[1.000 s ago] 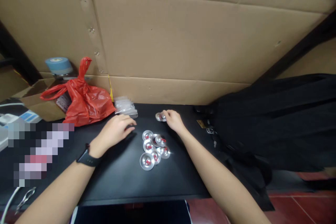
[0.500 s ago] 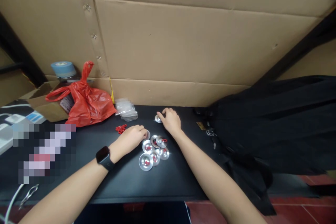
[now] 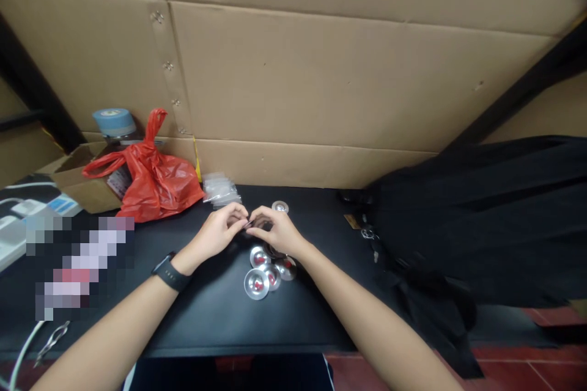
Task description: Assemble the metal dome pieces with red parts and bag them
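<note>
My left hand and my right hand meet at the fingertips above the black table. Between them is something small and thin, seen edge-on, pinched by both; it is too small to name. Just below my right hand lie several round silvery metal discs with red pieces at their middles, partly covered by that hand. One more disc rests behind my right hand. A stack of clear plastic bags lies behind my left hand.
A red plastic bag and a cardboard box with a blue-lidded jar stand at the left. White power strips lie at the left edge. Black fabric covers the right side. A cardboard wall rises behind.
My right hand has left the rear disc and moved left to meet my left hand. My left hand has shifted slightly left and lifted off the disc group; the red pieces beside it are now hidden.
</note>
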Action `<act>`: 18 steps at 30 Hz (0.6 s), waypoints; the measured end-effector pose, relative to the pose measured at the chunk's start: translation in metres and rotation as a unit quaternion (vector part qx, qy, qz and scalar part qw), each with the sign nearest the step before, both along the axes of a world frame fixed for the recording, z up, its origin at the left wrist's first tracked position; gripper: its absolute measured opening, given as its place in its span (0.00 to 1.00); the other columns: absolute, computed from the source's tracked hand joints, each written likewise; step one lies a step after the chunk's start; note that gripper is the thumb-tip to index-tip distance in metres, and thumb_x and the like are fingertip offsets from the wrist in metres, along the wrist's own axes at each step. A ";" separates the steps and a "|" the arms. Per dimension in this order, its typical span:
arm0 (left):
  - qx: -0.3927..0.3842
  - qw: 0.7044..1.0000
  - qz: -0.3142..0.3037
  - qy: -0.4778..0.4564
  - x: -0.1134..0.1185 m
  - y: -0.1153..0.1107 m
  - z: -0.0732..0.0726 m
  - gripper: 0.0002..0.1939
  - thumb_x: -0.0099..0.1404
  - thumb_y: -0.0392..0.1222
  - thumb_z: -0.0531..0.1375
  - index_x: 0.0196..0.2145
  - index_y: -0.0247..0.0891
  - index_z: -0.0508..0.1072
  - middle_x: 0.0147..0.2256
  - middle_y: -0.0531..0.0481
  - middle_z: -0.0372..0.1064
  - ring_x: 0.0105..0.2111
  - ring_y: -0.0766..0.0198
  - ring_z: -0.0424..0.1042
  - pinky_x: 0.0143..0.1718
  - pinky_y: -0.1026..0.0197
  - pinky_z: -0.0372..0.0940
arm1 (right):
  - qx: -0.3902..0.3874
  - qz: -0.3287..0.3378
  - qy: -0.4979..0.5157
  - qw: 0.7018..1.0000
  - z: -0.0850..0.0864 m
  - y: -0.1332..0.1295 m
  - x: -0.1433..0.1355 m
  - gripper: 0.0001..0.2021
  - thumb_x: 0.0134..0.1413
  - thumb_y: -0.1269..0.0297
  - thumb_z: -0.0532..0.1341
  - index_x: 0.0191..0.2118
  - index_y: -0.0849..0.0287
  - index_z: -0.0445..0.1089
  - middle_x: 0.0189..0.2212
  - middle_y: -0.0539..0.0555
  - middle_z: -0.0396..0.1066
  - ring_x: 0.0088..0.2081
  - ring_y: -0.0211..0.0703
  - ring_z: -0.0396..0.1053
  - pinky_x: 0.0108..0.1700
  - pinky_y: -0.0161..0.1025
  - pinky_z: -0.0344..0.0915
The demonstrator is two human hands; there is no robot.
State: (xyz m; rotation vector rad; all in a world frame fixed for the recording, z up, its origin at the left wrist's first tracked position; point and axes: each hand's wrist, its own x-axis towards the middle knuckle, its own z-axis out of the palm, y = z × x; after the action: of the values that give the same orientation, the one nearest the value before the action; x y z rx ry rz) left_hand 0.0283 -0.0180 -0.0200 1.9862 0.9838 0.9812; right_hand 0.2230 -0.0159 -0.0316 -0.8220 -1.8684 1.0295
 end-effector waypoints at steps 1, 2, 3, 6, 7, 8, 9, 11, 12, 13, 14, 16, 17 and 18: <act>0.002 1.000 0.002 -0.013 -0.001 0.001 0.002 0.06 0.69 0.42 0.57 0.39 0.38 0.68 0.36 0.49 0.75 0.37 0.62 0.76 0.41 0.62 0.68 | -0.015 0.004 0.005 1.000 0.001 0.001 0.003 0.12 0.52 0.58 0.68 0.38 0.57 0.69 0.32 0.51 0.75 0.32 0.40 0.74 0.38 0.39 0.71; 0.015 1.000 0.013 -0.009 -0.004 0.002 0.004 0.06 0.68 0.42 0.57 0.39 0.38 0.69 0.36 0.49 0.75 0.37 0.62 0.76 0.41 0.62 0.68 | -0.034 0.010 0.012 0.999 0.003 0.003 0.008 0.12 0.51 0.58 0.68 0.37 0.58 0.70 0.31 0.52 0.75 0.31 0.40 0.73 0.36 0.39 0.70; 0.037 0.999 0.035 0.007 -0.008 0.003 0.007 0.05 0.68 0.42 0.57 0.38 0.38 0.69 0.35 0.49 0.75 0.36 0.62 0.76 0.41 0.61 0.68 | -0.055 0.011 0.023 0.998 0.003 0.006 0.013 0.12 0.51 0.57 0.69 0.37 0.58 0.70 0.31 0.52 0.75 0.30 0.40 0.73 0.34 0.38 0.70; 0.120 0.984 0.105 0.082 -0.027 0.011 0.014 0.05 0.68 0.41 0.56 0.38 0.38 0.70 0.34 0.48 0.75 0.35 0.61 0.76 0.41 0.60 0.68 | -0.079 -0.061 0.054 0.993 -0.001 0.020 0.036 0.16 0.50 0.55 0.68 0.40 0.58 0.70 0.30 0.53 0.75 0.29 0.41 0.73 0.30 0.36 0.68; 0.138 0.979 0.105 0.108 -0.034 0.013 0.016 0.05 0.68 0.40 0.55 0.38 0.38 0.70 0.34 0.48 0.75 0.35 0.61 0.75 0.40 0.61 0.67 | -0.067 -0.112 0.053 0.990 -0.004 0.026 0.045 0.16 0.50 0.54 0.68 0.40 0.58 0.70 0.30 0.53 0.75 0.29 0.41 0.73 0.31 0.36 0.67; 0.151 0.975 0.090 0.138 -0.042 0.016 0.018 0.05 0.67 0.39 0.55 0.37 0.38 0.70 0.34 0.48 0.75 0.34 0.62 0.74 0.39 0.62 0.67 | -0.050 -0.159 0.042 0.985 -0.008 0.032 0.053 0.16 0.51 0.54 0.67 0.42 0.59 0.70 0.30 0.53 0.75 0.30 0.41 0.73 0.34 0.37 0.68; 0.158 0.970 0.068 0.170 -0.048 0.018 0.018 0.06 0.67 0.37 0.54 0.36 0.38 0.71 0.33 0.49 0.75 0.32 0.63 0.74 0.38 0.63 0.66 | -0.034 -0.196 0.016 0.980 -0.012 0.038 0.061 0.16 0.52 0.55 0.66 0.43 0.60 0.70 0.29 0.53 0.75 0.31 0.41 0.72 0.36 0.39 0.68; 0.154 0.964 0.030 0.217 -0.057 0.020 0.020 0.06 0.65 0.35 0.54 0.34 0.37 0.71 0.32 0.49 0.74 0.30 0.64 0.72 0.36 0.65 0.65 | -0.022 -0.233 -0.052 0.971 -0.022 0.049 0.072 0.16 0.54 0.57 0.63 0.45 0.61 0.71 0.28 0.52 0.75 0.30 0.41 0.71 0.39 0.40 0.68; 0.145 0.961 0.009 0.234 -0.060 0.021 0.021 0.07 0.65 0.34 0.54 0.33 0.37 0.72 0.31 0.50 0.74 0.29 0.65 0.72 0.35 0.66 0.65 | -0.019 -0.239 -0.085 0.967 -0.026 0.053 0.074 0.16 0.54 0.57 0.62 0.46 0.61 0.72 0.29 0.52 0.75 0.30 0.41 0.70 0.39 0.40 0.67; 0.134 0.960 -0.011 0.245 -0.061 0.021 0.021 0.07 0.64 0.34 0.54 0.33 0.37 0.73 0.31 0.50 0.74 0.29 0.66 0.72 0.34 0.66 0.64 | -0.015 -0.240 -0.117 0.963 -0.029 0.056 0.075 0.16 0.55 0.58 0.61 0.46 0.61 0.73 0.29 0.52 0.75 0.31 0.41 0.70 0.40 0.41 0.67; 0.123 0.959 -0.031 0.254 -0.062 0.020 0.022 0.08 0.64 0.33 0.54 0.34 0.37 0.73 0.30 0.50 0.74 0.29 0.66 0.72 0.33 0.67 0.64 | -0.005 -0.242 -0.147 0.959 -0.032 0.058 0.075 0.15 0.56 0.59 0.61 0.46 0.61 0.74 0.31 0.53 0.74 0.32 0.41 0.69 0.41 0.41 0.66; 0.117 0.956 -0.061 0.264 -0.061 0.019 0.023 0.07 0.64 0.33 0.55 0.34 0.38 0.74 0.31 0.51 0.75 0.30 0.66 0.72 0.35 0.67 0.64 | 0.033 -0.254 -0.207 0.944 -0.032 0.059 0.072 0.14 0.57 0.60 0.61 0.45 0.59 0.76 0.36 0.56 0.73 0.37 0.44 0.69 0.45 0.43 0.66; 0.121 0.954 -0.066 0.267 -0.061 0.019 0.024 0.07 0.64 0.33 0.56 0.35 0.38 0.74 0.32 0.50 0.75 0.31 0.66 0.73 0.36 0.67 0.65 | 0.058 -0.263 -0.234 0.934 -0.030 0.057 0.070 0.13 0.57 0.60 0.61 0.45 0.58 0.77 0.39 0.57 0.72 0.41 0.46 0.68 0.48 0.45 0.65; 0.128 0.952 -0.065 0.270 -0.060 0.018 0.024 0.07 0.64 0.33 0.56 0.35 0.38 0.75 0.33 0.50 0.76 0.33 0.65 0.73 0.38 0.66 0.65 | 0.083 -0.272 -0.258 0.923 -0.026 0.054 0.069 0.12 0.58 0.60 0.61 0.45 0.57 0.77 0.41 0.58 0.71 0.44 0.48 0.67 0.51 0.46 0.64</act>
State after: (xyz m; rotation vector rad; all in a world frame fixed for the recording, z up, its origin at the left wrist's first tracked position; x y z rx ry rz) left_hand -0.0319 0.0002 0.0044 2.5798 1.0258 0.5135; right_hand 0.2920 0.0385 -0.0580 -1.5048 -1.9315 0.3116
